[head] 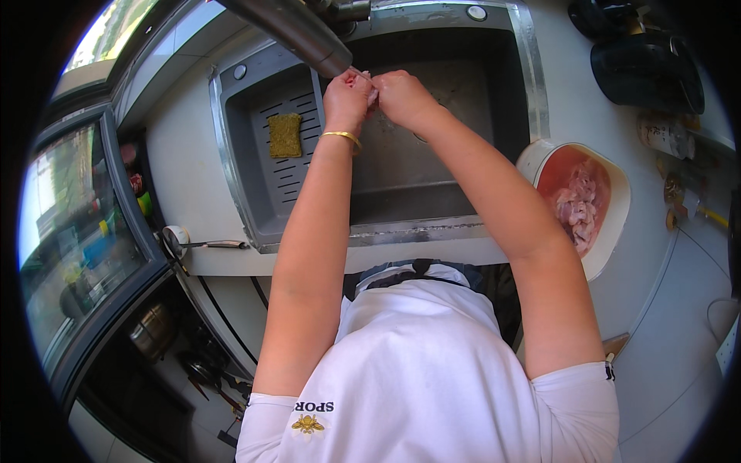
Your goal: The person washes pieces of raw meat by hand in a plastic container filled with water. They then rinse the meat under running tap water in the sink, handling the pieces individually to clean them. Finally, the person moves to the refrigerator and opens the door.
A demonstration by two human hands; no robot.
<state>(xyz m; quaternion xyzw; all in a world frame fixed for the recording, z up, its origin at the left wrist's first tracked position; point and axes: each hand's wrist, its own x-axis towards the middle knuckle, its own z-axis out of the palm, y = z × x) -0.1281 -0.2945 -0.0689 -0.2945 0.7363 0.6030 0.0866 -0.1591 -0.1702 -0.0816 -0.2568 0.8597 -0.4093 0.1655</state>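
Note:
Both hands meet over the grey double sink (509,124), just beneath the tap's spout (312,40). A thin stream of water seems to run from the spout onto the fingers. My left hand (345,103), with a gold bangle at the wrist, is closed around a small piece of pale pink raw meat (373,97). My right hand (404,97) pinches the same piece from the other side. Fingers cover most of the meat. To the right of the sink, a white tub (618,231) holds more raw meat (579,202) in reddish liquid.
A yellow-green scouring sponge (285,135) lies on the slotted left drainboard. Dark pots (645,72) and a jar (666,136) stand at the far right. A handled utensil (217,245) rests by the counter's front-left edge, near the framed window (87,226).

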